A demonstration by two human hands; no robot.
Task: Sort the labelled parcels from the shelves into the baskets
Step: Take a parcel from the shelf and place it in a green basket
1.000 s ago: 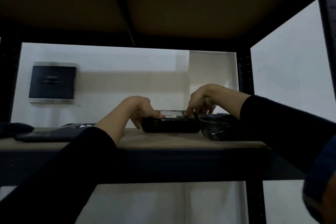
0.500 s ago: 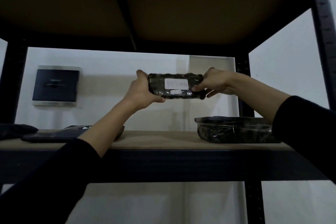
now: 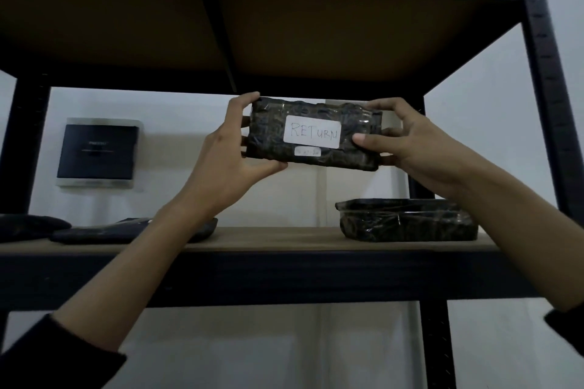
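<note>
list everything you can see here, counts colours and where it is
held parcel: 1, black wrap, in the air between both hands
label: 1, white, handwritten RETURN, on the held parcel's front
boxy parcel: 1, black wrap, right on the shelf board
flat parcels: at least 2, dark, left on the shelf board
shelf board: 1, tan, in a black frame
wall box: 1, dark with pale rim, on the wall behind
left hand: grips the parcel's left end
right hand: pinches its right end

Wooden shelf board (image 3: pixel 268 238), dark metal rack (image 3: pixel 537 41): black wrapped parcel (image 3: pixel 407 219) at 4 o'clock, flat dark parcels (image 3: pixel 126 229) at 8 o'clock.
</note>
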